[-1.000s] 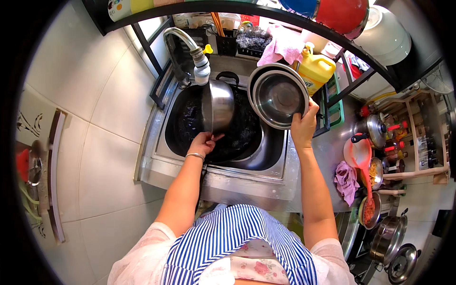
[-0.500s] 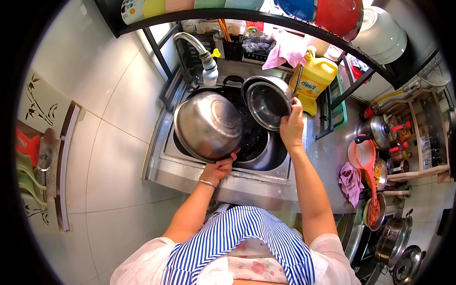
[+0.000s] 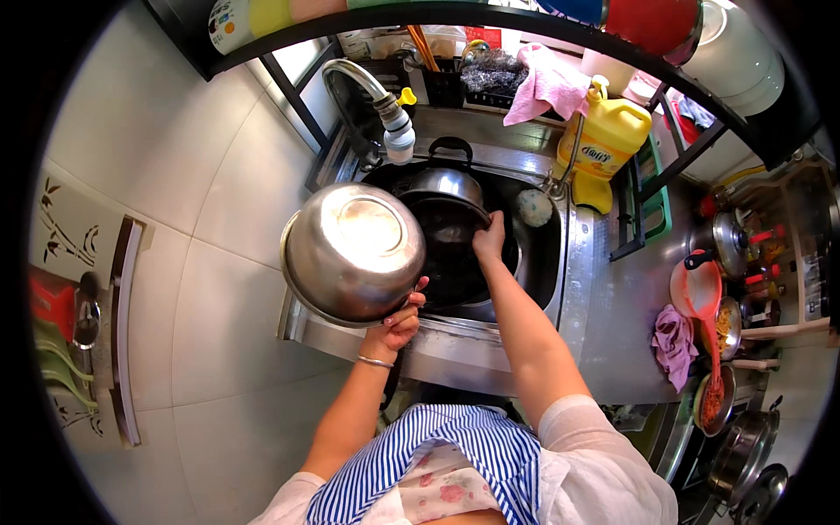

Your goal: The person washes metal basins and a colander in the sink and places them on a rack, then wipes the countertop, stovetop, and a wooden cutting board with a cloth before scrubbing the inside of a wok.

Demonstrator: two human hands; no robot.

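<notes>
My left hand (image 3: 399, 318) grips a large steel bowl (image 3: 348, 249) by its lower right edge, turned bottom up over the left front of the sink (image 3: 411, 346). With my right hand (image 3: 490, 234) I grip the smaller steel bowls (image 3: 442, 187), tilted down inside a black pan (image 3: 455, 276) in the sink; their far side shows and I cannot tell how they sit together. A pale round scrubber (image 3: 534, 207) lies right of my right hand. The curved tap (image 3: 367, 79) with a yellow lever stands above the bowls.
A black rack (image 3: 472, 19) with dishes arches over the sink. A yellow jug (image 3: 604, 131) stands back right. On the right counter (image 3: 604, 341) are a purple cloth (image 3: 674, 346), a red ladle (image 3: 700, 289) and several pots. The tiled wall (image 3: 219, 332) bounds the left.
The large bowl has lifted out of the pan and moved left, turning bottom up. My right hand has lowered the smaller bowls leftward into the pan, uncovering the scrubber.
</notes>
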